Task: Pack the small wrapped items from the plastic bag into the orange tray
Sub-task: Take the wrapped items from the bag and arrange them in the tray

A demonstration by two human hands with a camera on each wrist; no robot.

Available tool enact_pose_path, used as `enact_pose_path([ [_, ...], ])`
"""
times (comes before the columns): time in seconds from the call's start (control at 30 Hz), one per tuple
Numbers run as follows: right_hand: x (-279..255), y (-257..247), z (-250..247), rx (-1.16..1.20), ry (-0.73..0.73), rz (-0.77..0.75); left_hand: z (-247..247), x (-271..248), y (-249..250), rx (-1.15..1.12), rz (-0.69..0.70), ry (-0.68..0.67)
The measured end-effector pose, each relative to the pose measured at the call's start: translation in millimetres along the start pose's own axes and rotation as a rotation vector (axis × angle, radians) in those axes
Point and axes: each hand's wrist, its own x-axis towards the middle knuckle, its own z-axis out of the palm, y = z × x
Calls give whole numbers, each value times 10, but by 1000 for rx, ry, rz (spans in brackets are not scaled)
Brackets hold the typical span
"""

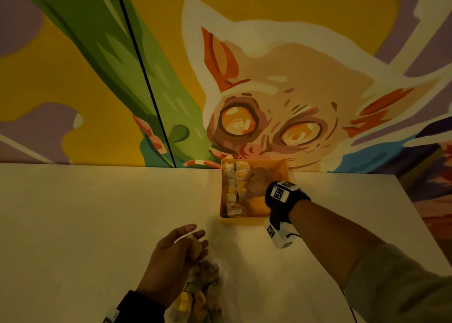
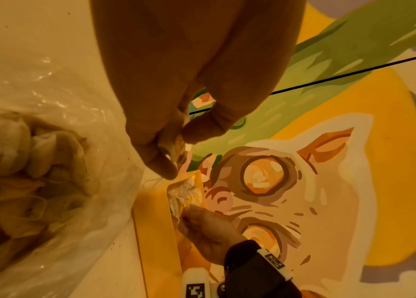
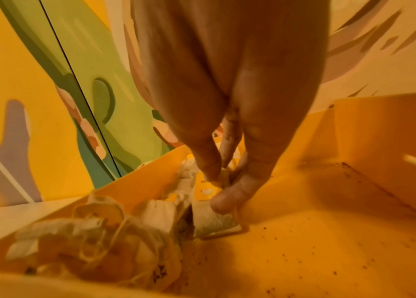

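The orange tray (image 1: pixel 276 173) stands against the wall with rows of small wrapped items (image 1: pixel 234 188) along its left side. My right hand (image 1: pixel 250 176) reaches into the tray. In the right wrist view the right hand (image 3: pixel 221 185) pinches one wrapped item (image 3: pixel 225 177) between thumb and fingers, next to the packed rows (image 3: pixel 156 213). My left hand (image 1: pixel 195 242) hovers over the clear plastic bag (image 1: pixel 220 281). Seen from the left wrist, the left hand (image 2: pixel 179 141) pinches another small wrapped item (image 2: pixel 175 146). The bag (image 2: pixel 56 113) holds several more items (image 2: pixel 31 161).
The pale table (image 1: pixel 97 212) runs out to the left of the tray and the bag. A painted mural wall (image 1: pixel 269 90) rises right behind the tray. The tray's right half (image 3: pixel 329 242) is bare, with dark crumbs on its floor.
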Motion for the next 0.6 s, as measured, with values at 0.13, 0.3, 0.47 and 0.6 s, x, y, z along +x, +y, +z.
enact_pose_path([
  [0.13, -127, -13, -34, 24, 67, -9, 23, -58, 41, -55, 13, -46],
  [0.3, -544, -52, 34, 254, 314, -151, 10, -158, 83, -214, -31, -82],
  [0.47, -1415, -164, 299, 339, 193, -481, 5, -272, 71, -286, -41, -95],
  [0.6, -1924, -146, 565, 347, 60, -582, 65, -423, 85, -262, -27, -83],
])
